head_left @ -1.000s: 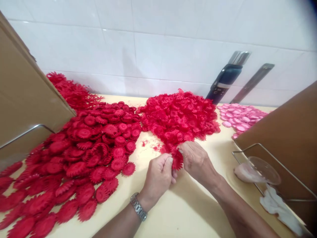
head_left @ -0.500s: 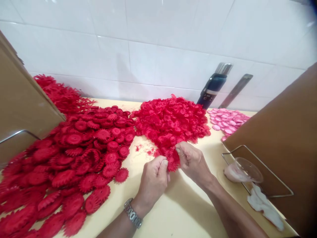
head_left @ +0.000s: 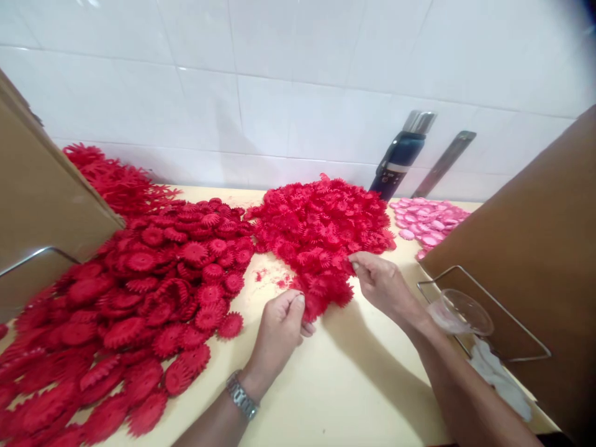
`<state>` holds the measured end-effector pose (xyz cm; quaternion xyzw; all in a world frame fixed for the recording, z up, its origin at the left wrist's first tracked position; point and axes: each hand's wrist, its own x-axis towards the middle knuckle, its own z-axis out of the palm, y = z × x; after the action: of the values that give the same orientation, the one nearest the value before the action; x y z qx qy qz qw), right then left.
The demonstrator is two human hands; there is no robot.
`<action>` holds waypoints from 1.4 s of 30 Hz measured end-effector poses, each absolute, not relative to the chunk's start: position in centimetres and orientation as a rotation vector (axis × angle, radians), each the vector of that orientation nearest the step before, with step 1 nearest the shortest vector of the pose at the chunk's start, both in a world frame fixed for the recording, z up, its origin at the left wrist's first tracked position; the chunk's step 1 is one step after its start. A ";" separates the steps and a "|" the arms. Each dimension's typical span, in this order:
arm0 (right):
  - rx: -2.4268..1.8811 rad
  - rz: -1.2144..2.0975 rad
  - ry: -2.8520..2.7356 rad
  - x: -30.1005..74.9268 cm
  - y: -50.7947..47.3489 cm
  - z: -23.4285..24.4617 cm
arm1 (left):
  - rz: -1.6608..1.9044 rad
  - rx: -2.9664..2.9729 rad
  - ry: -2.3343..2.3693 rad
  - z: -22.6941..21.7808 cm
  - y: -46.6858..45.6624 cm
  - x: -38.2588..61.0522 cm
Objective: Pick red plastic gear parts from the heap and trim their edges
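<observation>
A heap of thin red fabric flower pieces with fringed edges (head_left: 321, 223) lies in front of me, its near end between my hands. My left hand (head_left: 282, 323), wearing a metal watch (head_left: 241, 395), is closed in a pinch at the heap's near left edge. On the heap's right edge my right hand (head_left: 384, 282) is also pinched, thumb against forefinger. Whatever either hand grips is too small or hidden to make out. To the left spreads a large pile of red round discs with toothed edges (head_left: 139, 261), some in stacks.
Cardboard flaps stand on the left (head_left: 41, 167) and right (head_left: 526, 248), with wire handles. By the tiled wall are a dark flask (head_left: 400, 155), pink discs (head_left: 428, 220) and red strips (head_left: 116, 180). A clear plastic cup (head_left: 465, 312) and white cloth (head_left: 498, 375) lie at right.
My hands have moved apart: the right one went right and slightly up, the left one a little left. More of the heap's near end shows between them.
</observation>
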<state>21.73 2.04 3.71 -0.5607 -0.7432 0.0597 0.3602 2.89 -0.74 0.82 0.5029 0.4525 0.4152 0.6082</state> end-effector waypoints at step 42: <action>-1.073 1.371 -1.612 18.0 -0.9 2.6 | 0.816 1.031 0.884 1.5 -1.2 3.6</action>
<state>18.04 -0.91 2.56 -0.4193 -0.6297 0.5357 0.3751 3.65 -1.24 1.53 0.4632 0.3974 0.3666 0.7023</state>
